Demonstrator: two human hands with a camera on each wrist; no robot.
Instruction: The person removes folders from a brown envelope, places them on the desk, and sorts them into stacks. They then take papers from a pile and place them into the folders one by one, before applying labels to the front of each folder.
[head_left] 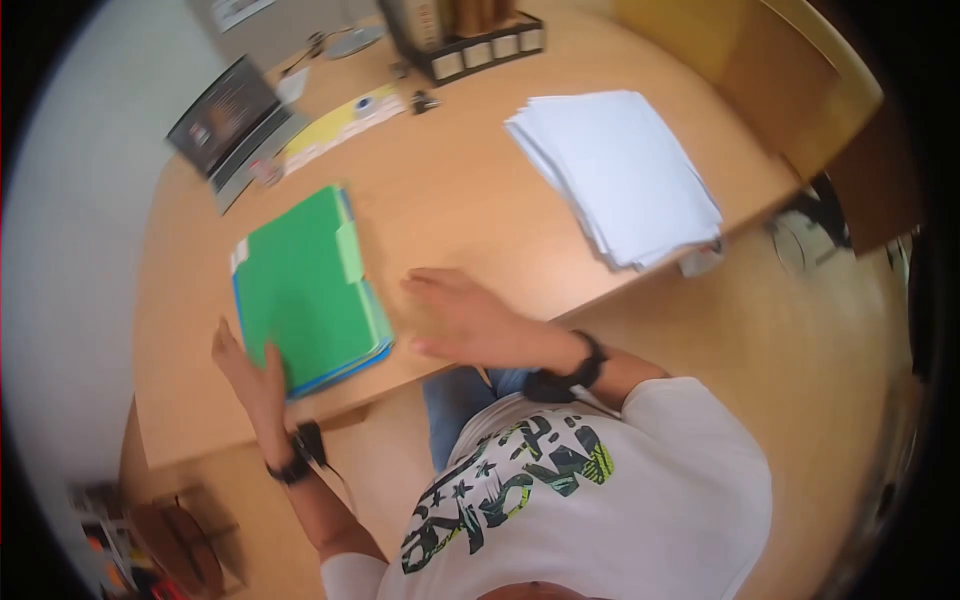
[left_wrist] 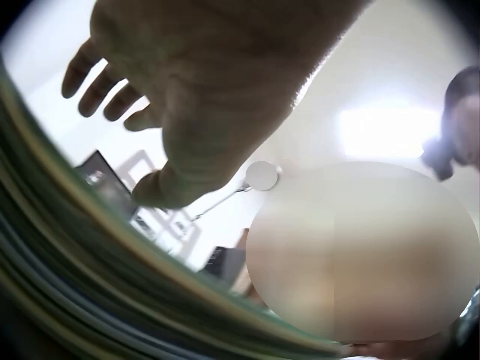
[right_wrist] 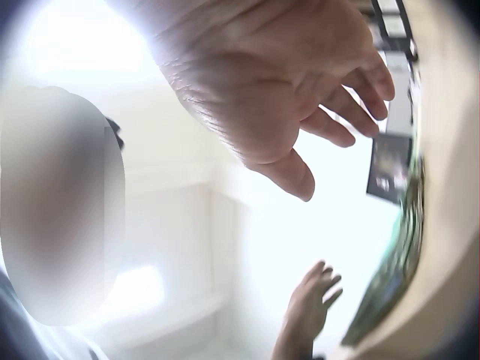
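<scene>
A stack of folders [head_left: 300, 280], green on top with blue edges beneath, lies on the desk in front of the person. The left hand [head_left: 252, 378] is at the stack's near left corner, thumb and fingers spread and holding nothing. Its extended fingers show in the left wrist view, beside the layered folder edges [left_wrist: 82, 247]. On the other side, the right hand [head_left: 475, 322] hovers to the right of the stack, palm turned toward it, with a gap between. Relaxed, slightly bent fingers [right_wrist: 356, 112] and nothing in the palm show in the right wrist view.
A pile of white paper [head_left: 625, 175] lies on the right of the desk [head_left: 450, 180]. An open laptop [head_left: 235, 125] stands at the back left, near a yellow strip [head_left: 335, 125]. A black organizer [head_left: 480, 50] and a binder clip [head_left: 424, 101] are at the back.
</scene>
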